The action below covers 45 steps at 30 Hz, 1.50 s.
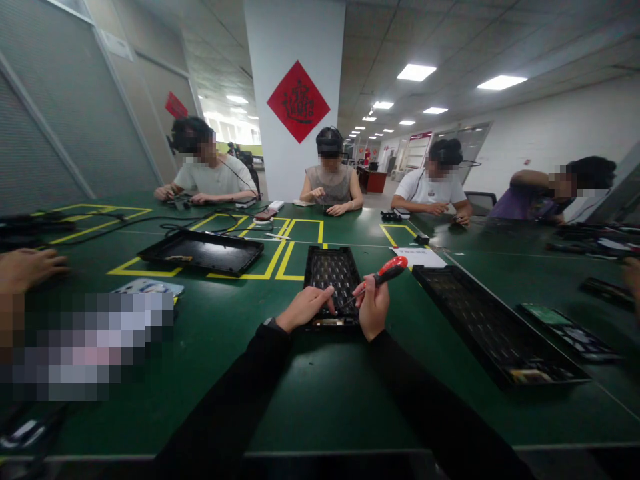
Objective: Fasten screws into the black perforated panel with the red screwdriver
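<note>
In front of me lies a shallow black plastic casing (345, 270), its inside marked with rows of small pale spots. Pale and brownish parts sit at its near end. My right hand (374, 308) is wrapped round a screwdriver (391, 269) with a red and black handle. The thin shaft slants down left into the casing; its very tip is hard to make out. My left hand (309, 307) grips the casing's left side near the front, thumb and forefinger reaching over it close to the shaft. Its other fingers are partly hidden.
A long black casing (493, 323) lies to the right, beside a green circuit board part (563, 327). Another black casing (203, 252) is at the left, with cables (220, 220) behind it. A paper (419, 257) lies farther back. Several people sit around the green table (280, 413).
</note>
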Each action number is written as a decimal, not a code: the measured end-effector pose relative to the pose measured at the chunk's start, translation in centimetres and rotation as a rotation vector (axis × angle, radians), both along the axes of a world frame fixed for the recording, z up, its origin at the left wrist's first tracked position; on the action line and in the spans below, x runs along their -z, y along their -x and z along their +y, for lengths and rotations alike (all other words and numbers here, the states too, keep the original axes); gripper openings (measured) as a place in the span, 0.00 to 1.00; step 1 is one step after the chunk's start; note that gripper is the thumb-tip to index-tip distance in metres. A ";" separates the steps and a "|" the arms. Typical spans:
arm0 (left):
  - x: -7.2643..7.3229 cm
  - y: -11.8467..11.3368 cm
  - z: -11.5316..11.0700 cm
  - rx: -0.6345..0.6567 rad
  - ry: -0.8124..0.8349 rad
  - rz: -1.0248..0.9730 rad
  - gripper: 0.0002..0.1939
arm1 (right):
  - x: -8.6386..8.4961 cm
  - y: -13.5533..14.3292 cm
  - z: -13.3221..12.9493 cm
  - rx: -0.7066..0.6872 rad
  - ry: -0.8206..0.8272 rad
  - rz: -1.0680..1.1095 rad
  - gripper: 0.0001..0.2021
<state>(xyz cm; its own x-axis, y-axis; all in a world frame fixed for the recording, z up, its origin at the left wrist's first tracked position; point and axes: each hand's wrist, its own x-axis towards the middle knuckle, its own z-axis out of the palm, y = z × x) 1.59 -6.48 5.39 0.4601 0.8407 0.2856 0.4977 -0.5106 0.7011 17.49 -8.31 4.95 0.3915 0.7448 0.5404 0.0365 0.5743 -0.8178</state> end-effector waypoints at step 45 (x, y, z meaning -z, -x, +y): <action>0.6 -0.3 1.2 0.123 0.070 -0.124 0.11 | -0.1 0.4 0.6 -0.185 0.044 -0.313 0.14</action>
